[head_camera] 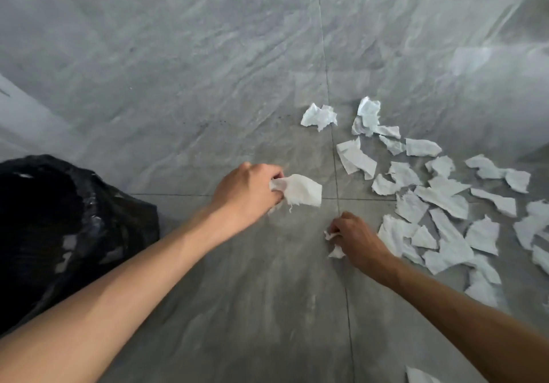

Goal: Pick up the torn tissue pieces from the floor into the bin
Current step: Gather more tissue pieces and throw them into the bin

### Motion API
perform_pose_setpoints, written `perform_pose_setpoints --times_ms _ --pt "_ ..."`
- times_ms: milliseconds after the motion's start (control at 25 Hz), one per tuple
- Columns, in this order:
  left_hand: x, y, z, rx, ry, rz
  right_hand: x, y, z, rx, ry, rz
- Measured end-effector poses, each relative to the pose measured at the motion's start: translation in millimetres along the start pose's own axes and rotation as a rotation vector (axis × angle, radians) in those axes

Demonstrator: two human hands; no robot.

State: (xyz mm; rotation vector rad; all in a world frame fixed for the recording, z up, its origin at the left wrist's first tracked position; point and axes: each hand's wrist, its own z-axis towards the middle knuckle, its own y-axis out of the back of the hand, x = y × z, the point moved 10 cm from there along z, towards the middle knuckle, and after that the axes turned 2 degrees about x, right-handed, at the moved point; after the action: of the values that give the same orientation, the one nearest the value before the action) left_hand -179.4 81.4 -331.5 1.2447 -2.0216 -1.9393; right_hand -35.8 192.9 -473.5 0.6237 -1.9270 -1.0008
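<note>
My left hand (pixel 248 194) is closed on a large white tissue piece (pixel 300 189) that sticks out to the right, just above the grey floor. My right hand (pixel 358 241) is lower and to the right, its fingers closed on a small tissue scrap (pixel 334 244) that pokes out on its left side. A bin lined with a black bag (pixel 59 228) stands at the left, its dark opening facing up. Several torn white tissue pieces (pixel 445 201) lie scattered over the floor to the right of my hands.
Grey marbled floor tiles (pixel 208 85) with thin grout lines crossing between my hands. Two crumpled tissue pieces (pixel 319 116) lie farther off. One more scrap (pixel 419 376) shows at the bottom edge. A pale wall or panel edge (pixel 17 115) rises at the far left.
</note>
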Motion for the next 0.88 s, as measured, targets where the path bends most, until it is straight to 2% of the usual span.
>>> perform_pose_setpoints --times_ms 120,320,400,480,600,760,800,880 --pt "13 64 -47 -0.105 0.041 -0.026 56 27 6 -0.047 0.000 0.167" --pt "90 185 -148 -0.458 0.165 0.005 224 76 5 -0.063 0.264 0.472" --pt "143 202 -184 -0.492 0.326 0.088 289 83 4 -0.023 0.350 0.579" --pt "196 192 -207 -0.426 0.487 0.122 349 77 7 0.032 0.416 0.621" --pt "254 163 -226 -0.287 0.647 0.102 419 49 18 0.120 0.463 0.537" --pt "283 144 -237 -0.212 0.697 0.088 465 2 23 0.269 0.563 0.131" --pt "284 144 -238 -0.229 0.688 0.082 468 0 22 0.251 0.599 0.079" --pt "283 147 -240 -0.278 0.671 0.058 468 15 19 0.081 0.674 0.084"
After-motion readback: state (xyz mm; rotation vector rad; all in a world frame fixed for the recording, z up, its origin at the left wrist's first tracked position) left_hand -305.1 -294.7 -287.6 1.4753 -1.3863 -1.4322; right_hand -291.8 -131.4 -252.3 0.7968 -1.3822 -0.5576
